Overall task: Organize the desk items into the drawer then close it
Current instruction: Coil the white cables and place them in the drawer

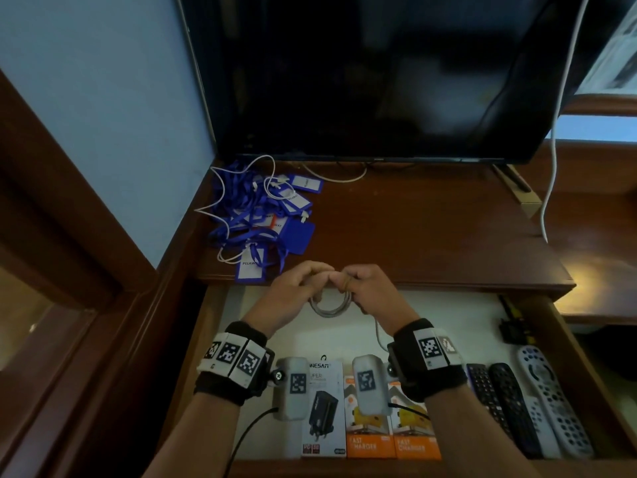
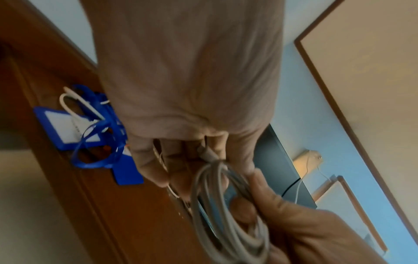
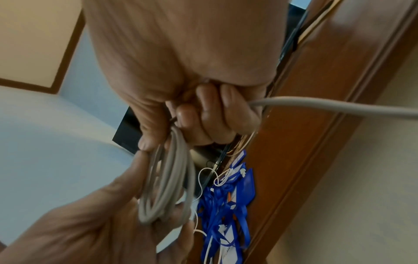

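Hands, left (image 1: pixel 297 294) and right (image 1: pixel 369 292), are both gripping a coiled grey cable (image 1: pixel 330 305) over the open drawer (image 1: pixel 565 343), which is holding charger boxes (image 1: pixel 372 419) and remotes (image 1: pixel 527 405); lanyards (image 1: pixel 265 215) are sitting on the desk (image 1: pixel 431 229).

A dark television screen (image 1: pixel 372 74) is stood at the far edge of the wooden surface, against a pale blue wall (image 1: pixel 103 84). A white cord (image 1: pixel 555 132) is hung down at its right. Brown wooden trim (image 1: pixel 65 188) is seen at left.
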`<state>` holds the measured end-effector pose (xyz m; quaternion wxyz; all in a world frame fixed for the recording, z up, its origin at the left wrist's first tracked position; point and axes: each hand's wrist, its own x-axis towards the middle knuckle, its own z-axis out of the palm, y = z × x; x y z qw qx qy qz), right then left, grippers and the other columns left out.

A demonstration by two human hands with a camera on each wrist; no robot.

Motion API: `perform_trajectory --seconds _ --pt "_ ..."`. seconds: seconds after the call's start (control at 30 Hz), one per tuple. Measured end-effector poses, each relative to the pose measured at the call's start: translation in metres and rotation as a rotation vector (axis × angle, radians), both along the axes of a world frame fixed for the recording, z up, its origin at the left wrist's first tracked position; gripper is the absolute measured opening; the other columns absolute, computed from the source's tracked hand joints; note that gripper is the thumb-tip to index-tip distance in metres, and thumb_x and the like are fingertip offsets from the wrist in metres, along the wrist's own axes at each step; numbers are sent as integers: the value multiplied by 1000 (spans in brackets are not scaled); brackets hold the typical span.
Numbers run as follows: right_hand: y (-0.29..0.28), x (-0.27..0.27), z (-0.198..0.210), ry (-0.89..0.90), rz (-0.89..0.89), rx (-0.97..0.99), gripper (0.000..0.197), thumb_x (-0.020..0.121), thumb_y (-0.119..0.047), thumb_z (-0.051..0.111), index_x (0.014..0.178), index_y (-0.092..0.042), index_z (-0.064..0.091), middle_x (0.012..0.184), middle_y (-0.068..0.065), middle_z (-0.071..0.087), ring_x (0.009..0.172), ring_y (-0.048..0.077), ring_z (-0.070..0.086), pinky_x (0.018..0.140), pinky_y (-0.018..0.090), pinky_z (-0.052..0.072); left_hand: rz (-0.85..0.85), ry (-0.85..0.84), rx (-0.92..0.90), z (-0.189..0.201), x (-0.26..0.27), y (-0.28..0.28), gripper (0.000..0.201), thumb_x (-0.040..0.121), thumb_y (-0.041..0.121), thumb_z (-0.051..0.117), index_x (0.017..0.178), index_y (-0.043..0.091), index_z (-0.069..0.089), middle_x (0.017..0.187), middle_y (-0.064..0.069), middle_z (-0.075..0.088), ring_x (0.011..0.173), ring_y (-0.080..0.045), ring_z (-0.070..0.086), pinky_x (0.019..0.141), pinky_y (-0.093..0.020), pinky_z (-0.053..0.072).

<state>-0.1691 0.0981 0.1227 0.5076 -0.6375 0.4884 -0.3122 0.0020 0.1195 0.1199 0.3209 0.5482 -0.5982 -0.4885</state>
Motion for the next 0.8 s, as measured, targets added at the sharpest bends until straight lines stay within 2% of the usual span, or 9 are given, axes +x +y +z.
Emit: perform_trajectory --seconds 0.07,0.1,0.27,0.33,0.43,0.53,0.6,0.7,0.8 --pt "2 -3 -3 -27 -25 45 34 96 -27 55 65 -13 55 52 -1 32 43 10 25 44 23 21 -73 -142 -25 1 5 -2 24 95 28 55 119 31 61 97 11 64 91 -5 60 85 -24 48" --pt "2 -4 -5 -45 -33 66 34 96 -29 55 65 -14 55 51 0 31 44 12 23 44 26 19 -74 -180 -34 2 6 -3 27 93 26 59 120 31 62 99 11 67 94 -5 62 87 -25 49" --pt "10 -1 -11 -157 -46 142 31 96 -28 56 68 -14 59 50 -2 32 44 12 24 45 27 19 45 -105 9 6 3 -1 25 88 10 65 111 16 69 85 0 73 80 -12 70 76 -24 56" --pt "11 -3 -14 -166 -5 146 23 96 -25 55 77 -14 62 54 -3 38 47 10 28 45 24 22 99 -43 38 5 6 0 25 86 5 66 109 14 70 83 -3 73 77 -15 71 75 -25 57" --pt "11 -9 -15 -160 1 145 9 97 -15 53 91 -12 60 60 -3 46 51 7 36 46 19 28 208 21 69 3 13 -1 24 85 2 66 105 14 70 80 -6 72 74 -17 70 63 -17 53" --pt "11 -16 -17 -125 -29 86 13 95 -1 51 86 -9 56 63 3 52 53 7 43 51 18 35 300 48 67 2 19 -1 21 86 1 65 100 15 72 75 -6 71 65 -10 68 55 -13 48" --pt "11 -16 -19 -83 -54 37 19 92 4 52 81 -10 56 65 4 56 56 8 49 57 18 41 331 52 82 1 19 -1 20 86 2 64 100 13 73 76 -7 71 64 -9 68 54 -12 47" --pt "9 -8 -23 21 -123 -33 24 90 2 57 75 -17 57 71 0 59 66 10 51 67 22 42 356 83 104 1 16 2 19 86 2 64 100 12 73 78 -8 72 64 -10 69 53 -11 46" --pt "8 -3 -22 89 -169 -108 23 90 -1 58 77 -19 58 76 -4 56 68 7 48 65 19 40 328 121 109 5 14 8 19 87 0 63 100 10 72 75 -7 71 60 -8 68 52 -11 46"
